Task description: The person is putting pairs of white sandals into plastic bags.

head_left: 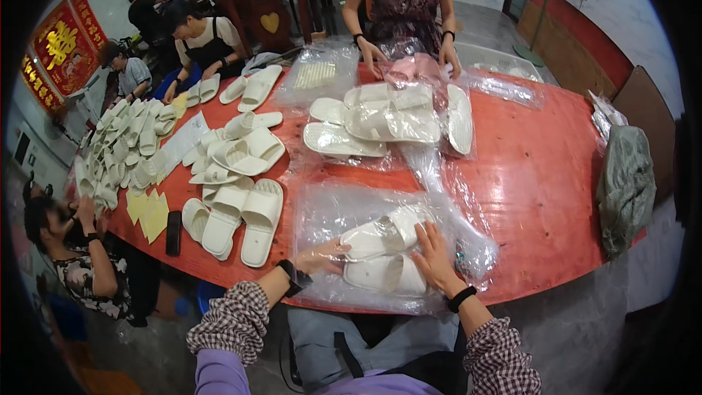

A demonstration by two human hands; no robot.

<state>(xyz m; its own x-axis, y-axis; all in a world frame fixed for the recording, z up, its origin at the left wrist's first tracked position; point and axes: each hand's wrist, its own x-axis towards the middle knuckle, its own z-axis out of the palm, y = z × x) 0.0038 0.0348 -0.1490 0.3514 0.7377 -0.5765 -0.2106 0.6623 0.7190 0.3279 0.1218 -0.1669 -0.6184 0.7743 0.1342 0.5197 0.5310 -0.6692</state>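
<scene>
In front of me a pair of white slippers [385, 275] lies side by side in clear plastic on the table, straps to the right. My left hand [320, 256] reaches to their left ends, fingers stretched out and partly blurred by the shiny film. My right hand [436, 257] rests with spread fingers at the strap end, against the plastic. Beneath the slippers are flat clear plastic bags [318, 212]. Just beyond lies a heap of white slippers in clear bags [391, 123].
Loose cream slippers [241, 153] lie left on the red table [541, 197], near a dark oblong case [173, 232] and yellow paper pieces [152, 216]. Opposite, a person [404, 7] handles a bagged pink item [415, 68]. More people sit left. A dark plastic bag [627, 183] stands right.
</scene>
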